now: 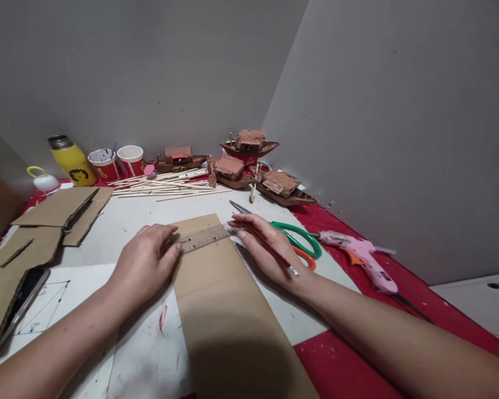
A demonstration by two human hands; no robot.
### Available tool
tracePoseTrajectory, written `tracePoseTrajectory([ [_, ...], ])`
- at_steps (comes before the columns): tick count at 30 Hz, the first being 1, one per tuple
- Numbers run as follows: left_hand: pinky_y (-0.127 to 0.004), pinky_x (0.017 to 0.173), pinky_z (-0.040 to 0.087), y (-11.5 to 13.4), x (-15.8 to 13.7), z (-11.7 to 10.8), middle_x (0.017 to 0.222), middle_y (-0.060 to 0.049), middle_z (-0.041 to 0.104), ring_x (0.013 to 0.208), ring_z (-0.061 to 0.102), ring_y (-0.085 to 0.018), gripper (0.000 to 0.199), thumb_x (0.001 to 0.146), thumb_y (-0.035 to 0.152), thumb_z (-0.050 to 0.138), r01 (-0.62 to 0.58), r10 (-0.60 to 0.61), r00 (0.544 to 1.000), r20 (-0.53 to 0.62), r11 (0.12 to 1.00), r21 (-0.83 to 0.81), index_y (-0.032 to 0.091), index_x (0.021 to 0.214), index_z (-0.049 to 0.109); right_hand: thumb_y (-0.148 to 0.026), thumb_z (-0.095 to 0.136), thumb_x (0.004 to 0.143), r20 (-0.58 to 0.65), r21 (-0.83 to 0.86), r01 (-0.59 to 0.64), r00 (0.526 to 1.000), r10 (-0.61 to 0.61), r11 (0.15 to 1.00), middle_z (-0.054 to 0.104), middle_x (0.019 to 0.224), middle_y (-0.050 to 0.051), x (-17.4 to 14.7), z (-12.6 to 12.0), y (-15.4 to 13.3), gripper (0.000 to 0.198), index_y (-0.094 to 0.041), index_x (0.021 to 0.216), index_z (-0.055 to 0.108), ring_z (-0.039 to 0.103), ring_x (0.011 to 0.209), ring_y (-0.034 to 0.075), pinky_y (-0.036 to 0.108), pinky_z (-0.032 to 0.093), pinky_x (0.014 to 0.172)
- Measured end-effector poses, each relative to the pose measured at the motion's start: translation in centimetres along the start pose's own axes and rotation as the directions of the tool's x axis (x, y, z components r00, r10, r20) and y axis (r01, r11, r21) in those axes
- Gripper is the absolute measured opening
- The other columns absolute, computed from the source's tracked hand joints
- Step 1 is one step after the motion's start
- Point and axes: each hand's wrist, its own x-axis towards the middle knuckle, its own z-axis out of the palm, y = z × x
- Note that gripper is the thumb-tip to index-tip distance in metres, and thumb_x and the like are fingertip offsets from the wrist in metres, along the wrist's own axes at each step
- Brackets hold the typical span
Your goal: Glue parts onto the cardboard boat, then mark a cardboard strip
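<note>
A see-through ruler [203, 239] lies slantwise across a long strip of brown cardboard [228, 299]. My left hand [149, 255] grips the ruler's left end between thumb and fingers, at the strip's left edge. At the other end, the fingertips of my right hand [270, 249] touch the ruler. A dark red-and-black pencil [270, 246] rests in the right hand, its eraser end pointing back toward the wrist. Partly behind that hand lie scissors [303, 239] with green and orange handles, their blades pointing away to the left.
Several model boats [280, 185] and thin wooden sticks [166, 185] stand at the back, beside paper cups [131, 160] and a yellow bottle [72, 163]. Cardboard pieces [54, 208] and a paper with a drawn diagram [45, 307] lie left. A pink glue gun [363, 255] lies right.
</note>
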Motion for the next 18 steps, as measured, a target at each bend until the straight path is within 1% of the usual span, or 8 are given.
tracePoseTrajectory([
  [2,-0.043,0.088,0.050,-0.43,0.25,0.08,0.108,-0.013,0.069,0.102,0.062,-0.029,0.034,0.085,0.033,0.055,0.038,-0.036,0.997,0.072,0.999,-0.037,0.013,0.111,0.066,-0.030,0.050,0.093,0.038,-0.099,0.058,0.998,-0.055,0.993,0.064,0.125,0.012,0.00,-0.24,0.10,0.033,-0.024,0.125,0.053,0.060,0.116,0.027,0.046,0.046,0.099],
  [5,-0.044,0.088,0.048,-0.41,0.35,0.16,0.105,-0.013,0.066,0.102,0.059,-0.030,0.033,0.082,0.031,0.058,0.050,-0.047,0.989,0.142,0.999,-0.015,0.013,0.109,0.066,-0.029,0.052,0.092,0.081,-0.208,0.083,0.994,-0.067,0.975,0.063,0.127,0.013,0.11,-0.58,0.13,0.036,-0.023,0.127,0.052,0.058,0.119,0.029,0.049,0.046,0.100],
  [9,-0.041,0.083,0.046,-0.28,0.40,-0.02,0.099,-0.010,0.065,0.097,0.059,-0.028,0.024,0.084,0.029,0.055,0.075,-0.065,0.980,0.187,0.996,-0.045,0.016,0.101,0.064,-0.028,0.055,0.089,0.104,-0.301,0.113,0.991,-0.085,0.947,0.061,0.129,0.014,0.23,-0.73,0.25,0.040,-0.022,0.129,0.053,0.057,0.120,0.030,0.050,0.046,0.099],
  [13,-0.036,0.073,0.044,-0.44,0.37,-0.27,0.091,-0.006,0.064,0.086,0.059,-0.024,0.015,0.080,0.027,0.058,0.124,-0.097,0.971,0.216,0.986,-0.114,0.019,0.093,0.058,-0.027,0.056,0.087,0.129,-0.351,0.168,0.983,-0.130,0.921,0.061,0.129,0.016,0.23,-0.70,0.31,0.044,-0.022,0.131,0.053,0.057,0.120,0.031,0.050,0.048,0.097],
  [16,-0.031,0.065,0.041,-0.57,0.34,-0.22,0.077,0.000,0.061,0.072,0.056,-0.019,0.012,0.079,0.024,0.057,0.167,-0.103,0.961,0.255,0.956,-0.242,0.021,0.089,0.052,-0.027,0.056,0.087,0.135,-0.378,0.203,0.977,-0.163,0.903,0.060,0.130,0.016,0.21,-0.70,0.30,0.045,-0.022,0.132,0.051,0.056,0.122,0.030,0.051,0.047,0.099],
  [18,-0.028,0.063,0.039,-0.64,0.38,-0.08,0.071,0.002,0.058,0.067,0.054,-0.017,0.009,0.081,0.025,0.056,0.195,-0.087,0.956,0.280,0.900,-0.389,0.021,0.087,0.052,-0.027,0.056,0.088,0.124,-0.387,0.210,0.977,-0.175,0.898,0.059,0.131,0.015,0.23,-0.77,0.35,0.046,-0.024,0.133,0.050,0.054,0.123,0.030,0.051,0.045,0.100],
])
